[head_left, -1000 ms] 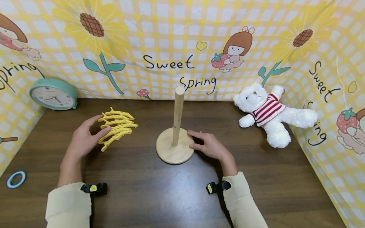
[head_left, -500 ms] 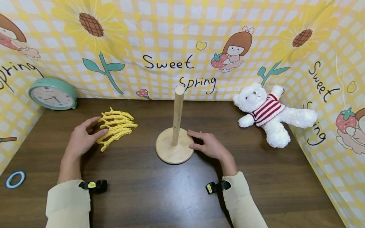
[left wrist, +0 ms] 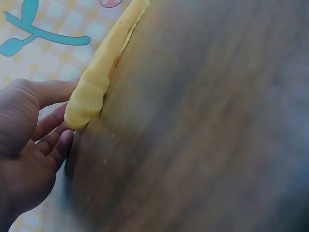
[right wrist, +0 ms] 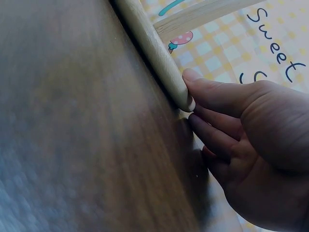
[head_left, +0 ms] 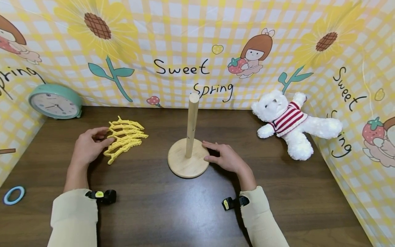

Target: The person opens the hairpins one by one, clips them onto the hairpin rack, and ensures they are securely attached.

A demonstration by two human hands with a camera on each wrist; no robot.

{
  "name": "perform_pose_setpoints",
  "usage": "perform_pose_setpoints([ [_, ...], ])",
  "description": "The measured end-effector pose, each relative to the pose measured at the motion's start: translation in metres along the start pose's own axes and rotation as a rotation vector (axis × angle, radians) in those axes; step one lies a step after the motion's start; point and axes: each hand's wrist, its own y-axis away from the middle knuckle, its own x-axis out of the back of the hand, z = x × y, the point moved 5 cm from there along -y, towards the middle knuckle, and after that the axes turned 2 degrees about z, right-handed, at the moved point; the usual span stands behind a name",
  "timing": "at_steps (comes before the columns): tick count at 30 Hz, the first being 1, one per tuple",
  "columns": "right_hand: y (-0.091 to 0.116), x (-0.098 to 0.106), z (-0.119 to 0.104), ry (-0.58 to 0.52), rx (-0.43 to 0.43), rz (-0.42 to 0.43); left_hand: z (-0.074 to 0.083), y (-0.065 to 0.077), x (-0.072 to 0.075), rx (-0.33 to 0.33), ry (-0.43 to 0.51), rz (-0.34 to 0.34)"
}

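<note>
Our left hand (head_left: 88, 146) sits slightly farther back than a second ago, at the left ends of the yellow branched pieces (head_left: 124, 137), which lie on the table (head_left: 148, 202) left of the wooden post stand (head_left: 192, 127). Its grip is narrow, though we cannot tell whether it pinches or only touches. Our right hand (head_left: 229, 158) rests relaxed fingers against the round base (head_left: 180, 163). We probably do best touching lightly and keeping that base steady.
</note>
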Motion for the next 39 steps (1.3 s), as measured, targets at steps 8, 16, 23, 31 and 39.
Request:
perform_pose_setpoints([
  [8, 0.001, -0.001, 0.001, -0.013, 0.0, 0.003, -0.001, -0.009, -0.003, -0.035, -0.058, -0.061],
  [16, 0.001, -0.003, 0.002, -0.011, 0.001, -0.006, -0.002, -0.009, -0.002, -0.018, -0.047, -0.04],
  [23, 0.001, -0.003, 0.001, -0.009, -0.007, -0.011, -0.001, -0.004, 0.003, 0.044, -0.007, 0.008],
  [31, 0.002, -0.003, 0.002, -0.007, -0.009, -0.013, 0.007, -0.001, 0.008, 0.061, 0.091, 0.041],
  [39, 0.001, -0.001, 0.001, -0.011, -0.003, -0.01, 0.019, 0.0, 0.012, 0.052, 0.205, 0.064],
])
